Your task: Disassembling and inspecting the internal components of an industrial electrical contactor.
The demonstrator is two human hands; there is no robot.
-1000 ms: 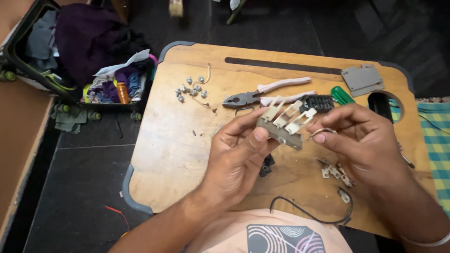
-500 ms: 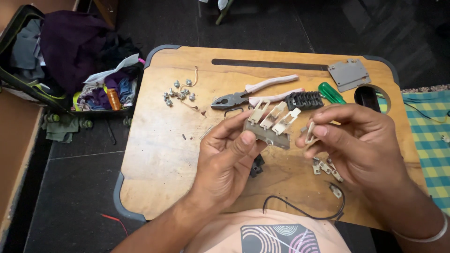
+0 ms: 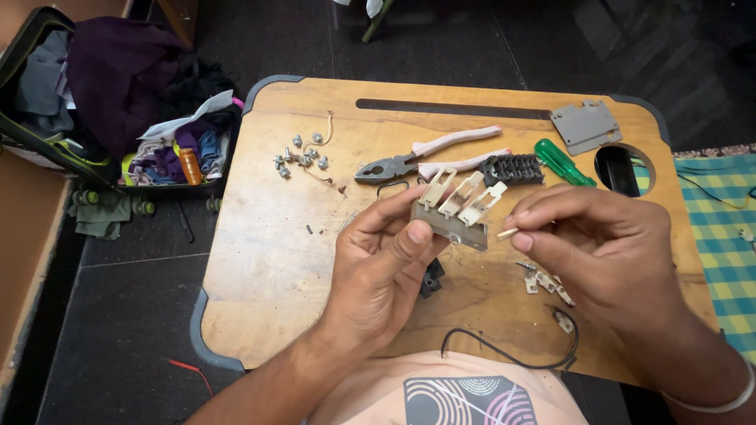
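My left hand (image 3: 386, 267) grips a grey switch plate (image 3: 457, 208) with three beige rocker switches, held above a wooden lap table (image 3: 260, 260). My right hand (image 3: 606, 252) is just to its right, pinching a small pale pin (image 3: 508, 232) between thumb and forefinger, its tip close to the plate's right end. A small black part (image 3: 431, 277) lies on the table under my left hand.
Pink-handled pliers (image 3: 429, 157), a black terminal block (image 3: 512, 169), a green screwdriver (image 3: 563, 161), a grey cover plate (image 3: 585, 126), several screws (image 3: 303, 153), small metal contacts (image 3: 547, 283) and a black wire (image 3: 512, 358) lie on the table. An open bag of clothes (image 3: 118, 102) sits on the floor left.
The view has shifted slightly. My right hand has drawn back a little to the right of the switch plate, with the small pin now showing between its fingertips.
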